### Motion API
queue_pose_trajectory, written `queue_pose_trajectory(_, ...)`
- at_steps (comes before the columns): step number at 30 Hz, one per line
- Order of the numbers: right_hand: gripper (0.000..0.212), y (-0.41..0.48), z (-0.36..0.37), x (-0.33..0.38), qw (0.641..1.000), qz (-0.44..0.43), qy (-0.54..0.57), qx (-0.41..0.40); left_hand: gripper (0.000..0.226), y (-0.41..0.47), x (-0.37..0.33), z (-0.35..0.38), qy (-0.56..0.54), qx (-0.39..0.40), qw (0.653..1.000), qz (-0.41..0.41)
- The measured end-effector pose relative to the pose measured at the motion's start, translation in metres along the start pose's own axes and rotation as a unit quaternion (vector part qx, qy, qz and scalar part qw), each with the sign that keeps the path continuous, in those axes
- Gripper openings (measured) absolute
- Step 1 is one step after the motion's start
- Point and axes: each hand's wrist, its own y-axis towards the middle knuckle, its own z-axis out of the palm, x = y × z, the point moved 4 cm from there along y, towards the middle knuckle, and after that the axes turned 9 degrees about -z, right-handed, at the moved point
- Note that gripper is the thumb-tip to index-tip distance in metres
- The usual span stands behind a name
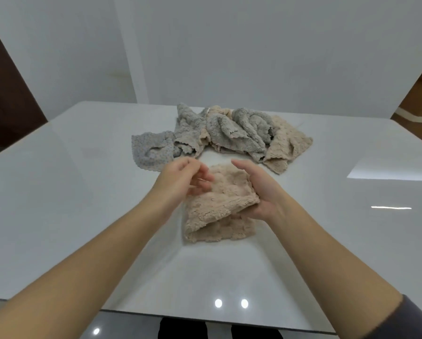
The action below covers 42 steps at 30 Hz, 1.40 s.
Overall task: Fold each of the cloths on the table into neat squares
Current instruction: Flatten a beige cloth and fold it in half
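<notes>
Fluff covers the soft beige cloth in the middle of the frame, just in front of the person. It lies on the shiny white table, partly folded, with one layer lifted over another.

The right hand holds the cloth's raised right edge. Its fingers are tucked under the fold and its thumb sticks up, off the cloth. The left hand is at the cloth's upper left side. Its fingers are bent a little and apart, but they are blurry, so I cannot tell if they touch the cloth.

This cloth looks light, floppy and thick. It will likely sag and puff up, not stay flat by itself. The wavy edges and corners look like the best spots to pinch, then a flat palm can press the fold down.

Behind it, toward the top middle, sits a heap of grey and beige fluffy cloths, all crumpled and not yet folded.

No bowl or basket is on the table. A brown cardboard box peeks in at the right edge, and its inside is hidden.
</notes>
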Motion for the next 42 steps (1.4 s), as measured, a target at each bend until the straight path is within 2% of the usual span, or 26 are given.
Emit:
queue_pose_trajectory(2,0.043,0.006,-0.010,-0.007,0.999,0.014,-0.028,-0.034,0.018,-0.002,0.008,-0.001,0.120,-0.074,0.982,0.123)
queue_pose_trajectory(4,0.032,0.010,-0.012,-0.013,0.997,0.024,-0.051,-0.054,0.032,0.001,0.021,0.004,0.266,-0.061,0.944,0.186)
queue_pose_trajectory(7,0.024,0.012,-0.014,-0.015,0.989,0.040,-0.124,-0.065,0.059,0.007,0.043,0.019,0.437,0.020,0.886,0.152)
queue_pose_trajectory(11,0.024,0.014,-0.028,-0.005,0.956,-0.018,-0.269,-0.117,0.068,0.007,0.056,0.028,0.562,0.031,0.814,0.145)
queue_pose_trajectory(14,0.027,0.014,-0.040,0.003,0.896,-0.098,-0.405,-0.152,0.070,0.009,0.057,0.029,0.592,0.022,0.794,0.138)
queue_pose_trajectory(18,0.031,0.012,-0.042,0.010,0.812,-0.195,-0.518,-0.187,0.070,0.009,0.054,0.037,0.593,0.012,0.794,0.136)
queue_pose_trajectory(24,0.026,0.010,-0.036,0.001,0.683,-0.231,-0.665,-0.196,0.070,0.010,0.058,0.049,0.619,-0.013,0.776,0.116)
queue_pose_trajectory(25,0.018,0.008,-0.036,-0.002,0.670,-0.223,-0.681,-0.196,0.070,0.009,0.059,0.051,0.625,-0.013,0.772,0.116)
queue_pose_trajectory(26,0.010,0.007,-0.036,-0.004,0.659,-0.209,-0.697,-0.190,0.069,0.009,0.059,0.051,0.621,-0.009,0.775,0.115)
queue_pose_trajectory(28,0.046,0.002,-0.036,-0.001,0.618,-0.173,-0.744,-0.188,0.066,0.013,0.050,0.040,0.574,-0.012,0.810,0.118)
queue_pose_trajectory(29,0.054,-0.001,-0.034,0.005,0.592,-0.179,-0.762,-0.190,0.062,0.017,0.042,0.031,0.541,-0.029,0.832,0.123)
queue_pose_trajectory(31,0.053,-0.004,-0.022,0.014,0.558,-0.214,-0.781,-0.182,0.055,0.031,0.028,0.006,0.463,-0.047,0.877,0.117)
queue_pose_trajectory(33,0.053,0.001,-0.006,0.011,0.562,-0.205,-0.789,-0.142,0.048,0.042,0.024,-0.012,0.364,-0.010,0.929,0.071)
queue_pose_trajectory(34,0.056,0.005,0.001,0.004,0.565,-0.171,-0.799,-0.116,0.043,0.045,0.026,-0.017,0.334,0.008,0.941,0.055)
queue_pose_trajectory(37,0.061,0.017,0.004,-0.024,0.554,-0.055,-0.829,-0.057,0.025,0.048,0.034,-0.027,0.299,0.027,0.953,0.042)
queue_pose_trajectory(38,0.060,0.019,0.000,-0.030,0.544,-0.042,-0.836,-0.047,0.021,0.045,0.037,-0.031,0.275,0.034,0.960,0.032)
queue_pose_trajectory(42,0.064,0.018,-0.004,-0.024,0.491,-0.089,-0.864,-0.064,0.021,0.024,0.051,-0.047,0.179,0.092,0.979,-0.042)
